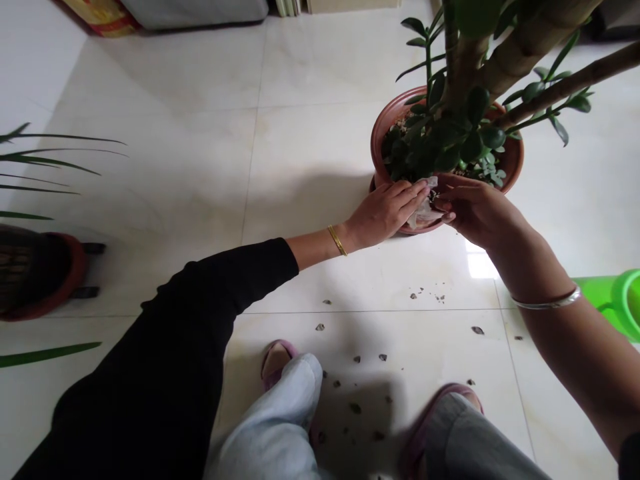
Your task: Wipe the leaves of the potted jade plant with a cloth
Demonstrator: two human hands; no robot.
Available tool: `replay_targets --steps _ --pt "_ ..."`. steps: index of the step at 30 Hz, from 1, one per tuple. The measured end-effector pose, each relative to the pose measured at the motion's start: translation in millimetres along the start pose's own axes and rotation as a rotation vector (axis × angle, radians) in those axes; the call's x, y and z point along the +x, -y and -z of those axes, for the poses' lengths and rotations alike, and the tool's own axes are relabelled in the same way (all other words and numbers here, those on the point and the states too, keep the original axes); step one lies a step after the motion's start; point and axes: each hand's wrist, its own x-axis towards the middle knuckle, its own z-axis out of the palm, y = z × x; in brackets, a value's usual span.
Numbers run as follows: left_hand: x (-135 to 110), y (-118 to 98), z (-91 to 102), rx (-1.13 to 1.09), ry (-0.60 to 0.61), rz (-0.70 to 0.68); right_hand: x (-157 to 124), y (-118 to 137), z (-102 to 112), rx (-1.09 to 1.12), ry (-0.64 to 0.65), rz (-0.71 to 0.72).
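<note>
A crumpled whitish tissue (424, 215) with small dark bits on it is at the front rim of a reddish-brown plant pot (383, 137). My left hand (384, 212) is closed on its left side, fingers pointing toward the pot. From the right, my right hand (477, 210) reaches in with curled fingers at the dark bits. What those fingertips hold, if anything, is too small to make out. Just above both hands, dark green rounded leaves (453, 143) and thick stems (525, 50) rise from the pot.
Dry dark flakes (355, 408) are scattered over the pale tiled floor around my feet. A bright green plastic container (613, 300) lies at the right edge. On the left stands another potted plant (70, 280) on a wheeled base, its long leaves sticking out.
</note>
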Motion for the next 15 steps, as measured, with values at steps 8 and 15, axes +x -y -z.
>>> replay_targets --steps 8,15 --pt "9.7 -8.3 11.5 -0.001 0.019 0.088 -2.3 -1.0 -1.5 0.026 0.006 0.001" --pt "16.7 -14.2 15.2 -0.028 -0.038 0.150 -3.6 -1.0 -2.6 0.016 0.027 0.009"
